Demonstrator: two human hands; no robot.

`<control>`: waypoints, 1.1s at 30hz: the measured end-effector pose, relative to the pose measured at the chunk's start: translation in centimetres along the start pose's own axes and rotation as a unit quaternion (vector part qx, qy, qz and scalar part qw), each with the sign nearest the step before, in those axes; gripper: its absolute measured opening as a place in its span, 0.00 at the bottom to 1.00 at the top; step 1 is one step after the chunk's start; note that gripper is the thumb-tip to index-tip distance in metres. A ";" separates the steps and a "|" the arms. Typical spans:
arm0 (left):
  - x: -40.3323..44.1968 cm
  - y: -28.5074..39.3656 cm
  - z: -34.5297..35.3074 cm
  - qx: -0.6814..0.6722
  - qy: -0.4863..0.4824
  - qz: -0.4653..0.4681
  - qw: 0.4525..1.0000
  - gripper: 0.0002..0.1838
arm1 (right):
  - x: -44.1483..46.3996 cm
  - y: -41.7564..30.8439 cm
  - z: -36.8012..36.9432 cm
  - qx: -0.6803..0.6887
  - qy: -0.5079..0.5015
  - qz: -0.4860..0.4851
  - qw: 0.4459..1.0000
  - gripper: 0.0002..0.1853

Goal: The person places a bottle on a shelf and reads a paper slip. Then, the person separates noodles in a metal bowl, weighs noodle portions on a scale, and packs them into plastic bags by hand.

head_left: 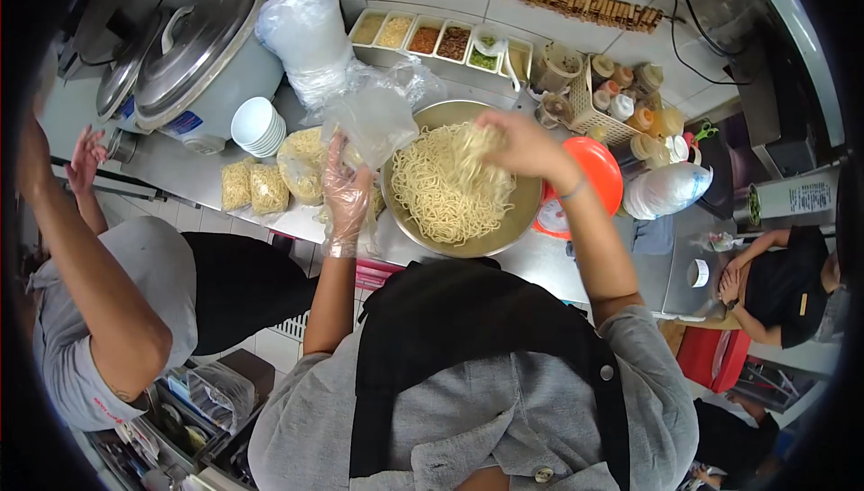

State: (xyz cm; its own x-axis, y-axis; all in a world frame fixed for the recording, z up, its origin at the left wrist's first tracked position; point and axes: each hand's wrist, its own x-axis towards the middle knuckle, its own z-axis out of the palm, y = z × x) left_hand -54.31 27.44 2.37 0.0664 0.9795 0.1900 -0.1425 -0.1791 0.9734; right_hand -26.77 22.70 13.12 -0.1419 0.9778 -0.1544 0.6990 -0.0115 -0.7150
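Note:
Yellow noodles [441, 194] fill much of a wide metal bowl [526, 232] in front of me. My right hand [524, 144] is closed around a clump of noodles [481, 151], raised over the bowl's right side. On the bowl's left, my left hand [346, 192] wears a clear plastic glove and grips a clear plastic bag [373, 122] that spreads out above its fingers. Bagged noodles [301, 165] lie just left of that hand, with two smaller filled packs [268, 189] beside them.
A red scale [594, 171] stands right of the bowl. Behind are seasoning tubs [423, 39] and a basket of bottles [621, 104]. White bowls [258, 126] and large cookers [202, 59] stand left. One co-worker's arm [99, 266] is close on my left; another person [783, 284] is at far right.

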 end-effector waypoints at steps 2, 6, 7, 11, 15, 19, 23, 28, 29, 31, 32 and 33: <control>0.1 0.0 0.2 0.001 0.002 -0.003 1.000 0.35 | 0.3 5.7 7.3 -0.127 0.114 0.037 0.985 0.32; 0.4 -0.5 0.6 0.092 -0.004 0.031 0.995 0.33 | -0.9 8.5 13.3 -0.088 0.159 0.136 0.974 0.38; 0.6 -0.6 0.8 0.125 -0.007 -0.001 0.992 0.33 | -1.2 8.5 13.1 -0.068 0.133 0.143 0.978 0.39; 1.8 -1.3 2.9 0.383 -0.023 0.232 0.894 0.29 | -2.4 7.8 10.7 0.055 0.148 0.104 0.982 0.32; 2.0 -0.7 6.6 0.405 -0.095 0.293 0.861 0.31 | -3.1 5.2 6.4 0.232 0.051 0.052 0.970 0.26; 1.3 0.6 9.4 0.437 -0.311 0.285 0.795 0.35 | -4.0 3.5 4.7 0.416 -0.011 0.052 0.908 0.22; 0.0 1.9 10.6 0.393 -0.393 0.319 0.768 0.37 | -3.6 6.9 6.4 0.560 0.011 0.168 0.811 0.16; -2.1 1.7 11.4 0.380 -0.404 0.245 0.795 0.37 | -1.7 10.6 8.4 0.801 0.012 0.151 0.579 0.12; -2.3 -0.6 11.5 0.355 -0.371 0.263 0.817 0.42 | -1.8 9.4 8.4 0.814 0.085 0.172 0.548 0.11; -3.3 -0.5 12.2 0.370 -0.371 0.254 0.813 0.42 | -0.5 10.3 9.3 0.820 0.115 0.138 0.544 0.11; -4.1 -0.3 12.4 0.384 -0.370 0.242 0.811 0.41 | 0.0 10.9 9.8 0.824 0.145 0.108 0.537 0.10; -4.7 1.3 12.5 0.347 -0.390 0.190 0.832 0.40 | 0.1 7.4 9.1 0.770 0.225 0.129 0.582 0.08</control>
State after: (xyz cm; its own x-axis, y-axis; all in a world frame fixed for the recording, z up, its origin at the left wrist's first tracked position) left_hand -42.49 21.42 4.37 0.8050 0.5324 0.2617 0.2881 -0.7365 0.6120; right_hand -27.99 20.83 1.54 0.2699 0.8533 -0.4462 -0.8513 -0.0051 -0.5247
